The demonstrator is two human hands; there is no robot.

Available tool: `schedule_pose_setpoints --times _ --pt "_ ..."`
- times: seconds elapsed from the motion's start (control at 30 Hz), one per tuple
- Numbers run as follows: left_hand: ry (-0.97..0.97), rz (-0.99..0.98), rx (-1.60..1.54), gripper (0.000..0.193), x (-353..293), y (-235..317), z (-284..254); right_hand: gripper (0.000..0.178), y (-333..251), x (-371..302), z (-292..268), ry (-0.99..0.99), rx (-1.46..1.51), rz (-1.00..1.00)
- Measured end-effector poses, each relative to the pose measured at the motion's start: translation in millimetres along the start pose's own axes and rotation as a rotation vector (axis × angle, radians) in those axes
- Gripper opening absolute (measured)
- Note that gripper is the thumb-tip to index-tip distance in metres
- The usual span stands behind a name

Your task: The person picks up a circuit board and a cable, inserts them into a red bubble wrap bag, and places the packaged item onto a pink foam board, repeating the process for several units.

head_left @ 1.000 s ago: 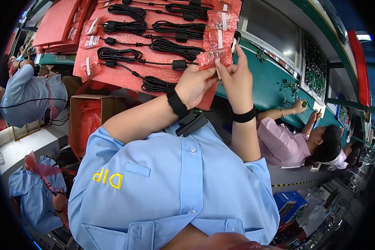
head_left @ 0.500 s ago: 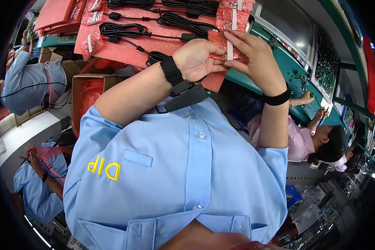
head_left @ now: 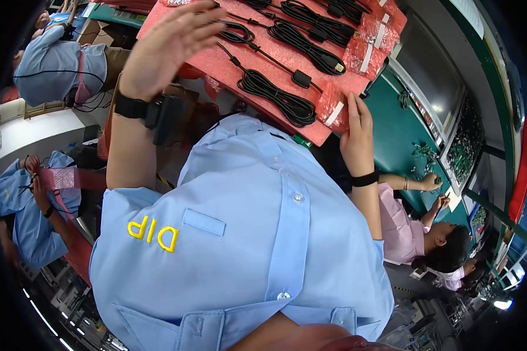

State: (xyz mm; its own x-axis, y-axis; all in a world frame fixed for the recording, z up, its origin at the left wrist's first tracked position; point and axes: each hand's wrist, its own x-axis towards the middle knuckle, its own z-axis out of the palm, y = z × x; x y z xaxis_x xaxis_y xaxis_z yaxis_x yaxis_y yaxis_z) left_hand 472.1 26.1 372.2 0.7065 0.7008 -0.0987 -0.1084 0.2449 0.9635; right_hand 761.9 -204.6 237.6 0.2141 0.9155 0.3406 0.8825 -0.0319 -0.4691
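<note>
My left hand (head_left: 173, 47) hangs in the air over the left end of a pink foam sheet (head_left: 255, 55), fingers stretched out, nothing in it. At the sheet's near right corner, my right hand (head_left: 357, 131) has its fingers extended along the edge of a red bubble-wrap pouch (head_left: 332, 110) with a white strip of tape. Whether those fingers press on the pouch or on the foam is hard to tell. A black coiled cable (head_left: 277, 96) with a block on its cord runs to that pouch. Several similar cables (head_left: 307, 45) lie in rows farther back, with taped red pouches (head_left: 367, 58) at their right ends.
A green bench (head_left: 392, 137) runs along the right, with a tray of small parts (head_left: 465, 131) on it. A co-worker in pink (head_left: 401, 225) sits there, handling green parts. Two people in blue, one upper left (head_left: 58, 70) and one lower left (head_left: 38, 202), are at work.
My hands have parted from the taped pouch they were both on. The left has swung away left and opened; the right has straightened its fingers beside the pouch. The view has shifted.
</note>
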Motion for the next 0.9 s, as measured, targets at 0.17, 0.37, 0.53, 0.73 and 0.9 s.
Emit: schedule_pose_setpoints --times 0.17,0.37,0.53,0.73,0.9 --pt "0.566 0.212 0.465 0.037 -3 29 -122 0.042 23 -27 18 0.074 1.121 0.635" --pt "0.504 -0.11 0.922 0.045 57 20 -215 0.043 -9 -8 -2 0.1 1.295 0.75" --pt "0.325 -0.293 0.685 0.071 95 16 -207 0.045 -30 28 -17 0.174 1.615 0.913" --pt "0.242 -0.305 1.119 0.075 118 49 -215 0.04 -32 55 -4 0.186 1.611 0.921" --pt "0.01 -0.361 0.242 0.054 126 60 -243 0.04 -20 86 15 0.173 1.42 0.956"
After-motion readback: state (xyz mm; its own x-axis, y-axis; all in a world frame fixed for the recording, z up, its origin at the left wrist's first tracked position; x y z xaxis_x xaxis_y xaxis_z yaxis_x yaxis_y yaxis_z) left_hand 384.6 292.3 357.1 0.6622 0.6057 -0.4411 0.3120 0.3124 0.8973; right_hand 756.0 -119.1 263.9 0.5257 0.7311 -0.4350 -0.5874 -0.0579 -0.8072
